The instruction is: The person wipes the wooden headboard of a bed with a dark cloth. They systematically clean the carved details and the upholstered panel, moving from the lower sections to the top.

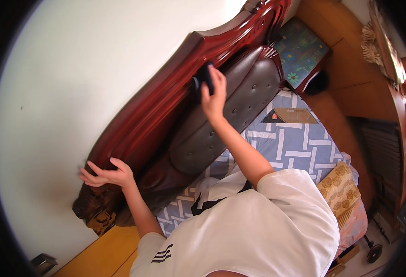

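Before me stands a bed headboard with a glossy dark red carved wooden frame (154,97) and a buttoned dark leather panel (237,100). My right hand (216,91) grips a small dark blue object (204,79) against the frame, just above the leather. Blur hides what exactly that object is. Farther left, my left hand (109,175) rests at the lower end of the frame's top edge, its fingers spread and nothing held. Near it is a dark carved corner (99,214) with gold-coloured detail.
A blue and white patterned bedsheet (279,145) bears a flat dark and brown item (289,115) with writing. Beyond the headboard stands a nightstand with a floral cover (303,52). A yellow patterned cloth (341,190) lies at the bed's edge; a black wheel (374,253) is nearby.
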### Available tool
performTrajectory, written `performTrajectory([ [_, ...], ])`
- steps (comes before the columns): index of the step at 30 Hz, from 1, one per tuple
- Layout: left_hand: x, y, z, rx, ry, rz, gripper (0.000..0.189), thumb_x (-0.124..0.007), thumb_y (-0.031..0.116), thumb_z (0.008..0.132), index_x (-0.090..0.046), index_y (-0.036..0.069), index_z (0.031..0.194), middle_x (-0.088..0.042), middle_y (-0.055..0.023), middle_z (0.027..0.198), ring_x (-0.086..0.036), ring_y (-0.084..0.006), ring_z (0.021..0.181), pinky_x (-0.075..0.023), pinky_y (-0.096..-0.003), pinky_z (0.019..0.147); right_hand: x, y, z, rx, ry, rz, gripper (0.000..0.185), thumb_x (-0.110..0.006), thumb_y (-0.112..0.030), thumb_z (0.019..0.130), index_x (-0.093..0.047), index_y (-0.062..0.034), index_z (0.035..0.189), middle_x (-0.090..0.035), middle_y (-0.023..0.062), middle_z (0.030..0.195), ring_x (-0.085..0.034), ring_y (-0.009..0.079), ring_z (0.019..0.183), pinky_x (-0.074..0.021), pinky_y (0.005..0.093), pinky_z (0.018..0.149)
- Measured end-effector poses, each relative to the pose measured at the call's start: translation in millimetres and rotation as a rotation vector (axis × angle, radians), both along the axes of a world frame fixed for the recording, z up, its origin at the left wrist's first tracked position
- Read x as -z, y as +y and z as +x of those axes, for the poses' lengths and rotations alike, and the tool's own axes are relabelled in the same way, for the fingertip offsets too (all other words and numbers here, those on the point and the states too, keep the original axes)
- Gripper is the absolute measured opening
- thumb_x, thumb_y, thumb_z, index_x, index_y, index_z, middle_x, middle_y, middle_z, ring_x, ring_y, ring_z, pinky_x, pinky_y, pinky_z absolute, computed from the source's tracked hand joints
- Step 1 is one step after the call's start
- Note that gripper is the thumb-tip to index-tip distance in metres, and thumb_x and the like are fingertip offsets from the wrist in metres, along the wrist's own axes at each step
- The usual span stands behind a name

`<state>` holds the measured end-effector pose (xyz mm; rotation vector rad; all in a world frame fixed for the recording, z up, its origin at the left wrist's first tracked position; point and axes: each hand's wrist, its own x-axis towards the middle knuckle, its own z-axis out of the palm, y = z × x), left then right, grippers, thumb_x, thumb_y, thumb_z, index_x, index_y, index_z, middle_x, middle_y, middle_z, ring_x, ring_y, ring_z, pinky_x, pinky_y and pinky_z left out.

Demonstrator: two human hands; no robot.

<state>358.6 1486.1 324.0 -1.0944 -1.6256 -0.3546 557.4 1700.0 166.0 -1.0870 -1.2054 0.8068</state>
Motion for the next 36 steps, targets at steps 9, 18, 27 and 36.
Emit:
performTrajectory([
  [9, -3, 21, -13, -0.114, 0.247, 0.064, 0.058, -0.024, 0.05, 0.106, -0.061, 0.008, 0.122, -0.061, -0.0047, 0.123, -0.054, -0.0238, 0.114, -0.0295, -0.045, 0.104, 21, -18, 3, -0.107, -0.03, 0.019, 0.072, -0.071, 0.011, 0.065, -0.064, -0.0123, 0.133, -0.056, 0.0141, 0.138, -0.054, 0.0403, 0.116, -0.0473, 0.0459, 0.1],
  [18, -5, 24, -14, -0.101, 0.306, 0.045, 0.059, -0.023, 0.049, 0.106, -0.061, 0.006, 0.121, -0.062, -0.008, 0.12, -0.056, -0.0263, 0.105, -0.0362, -0.0421, 0.094, 21, 1, 14, -0.15, -0.111, 0.118, 0.07, -0.074, 0.008, 0.064, -0.066, -0.0105, 0.13, -0.057, 0.0118, 0.143, -0.056, 0.0406, 0.118, -0.0476, 0.044, 0.101],
  [27, -2, 23, -20, -0.028, 0.256, 0.054, 0.057, -0.026, 0.05, 0.106, -0.061, 0.007, 0.122, -0.062, -0.0072, 0.12, -0.056, -0.0261, 0.108, -0.0351, -0.0442, 0.095, 21, 19, 31, -0.22, -0.123, 0.049, 0.067, -0.066, 0.012, 0.066, -0.066, -0.008, 0.13, -0.061, 0.0132, 0.139, -0.057, 0.0382, 0.116, -0.0449, 0.0439, 0.103],
  [36, 2, 17, -17, -0.061, 0.195, 0.073, 0.059, -0.027, 0.053, 0.106, -0.061, 0.008, 0.124, -0.06, -0.0052, 0.125, -0.053, -0.0246, 0.115, -0.0272, -0.0457, 0.103, 29, 9, 21, -0.093, 0.02, -0.019, 0.062, -0.057, 0.015, 0.072, -0.064, -0.0032, 0.131, -0.057, 0.0205, 0.14, -0.054, 0.0369, 0.131, -0.0415, 0.0393, 0.109],
])
